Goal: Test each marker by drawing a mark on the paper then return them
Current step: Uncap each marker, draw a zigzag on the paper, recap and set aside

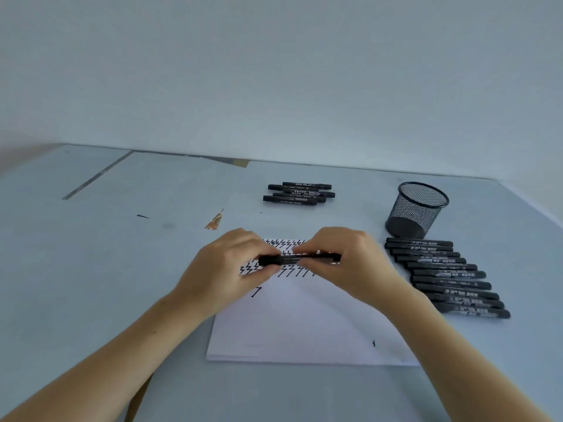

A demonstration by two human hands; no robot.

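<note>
Gripping slim, seemingly plastic marker (300, 258), both hands.

Pale blue-grey table (91, 269), meets wall at far edge. Directly on it: white paper stack (304, 324) front-centre, zigzag marks (286, 243) in rows across upper half. Small pile of black markers (300, 194) beyond paper's far edge, lying crosswise. Black mesh pen cup (416, 210) to right, tilted, open mouth up. Row of black markers (447, 277) just beside paper's right edge, side by side, stepping toward front. Torn brownish scrap (214, 221) near paper's far-left corner. Short dark streak (142, 216) further left on surface.
</note>
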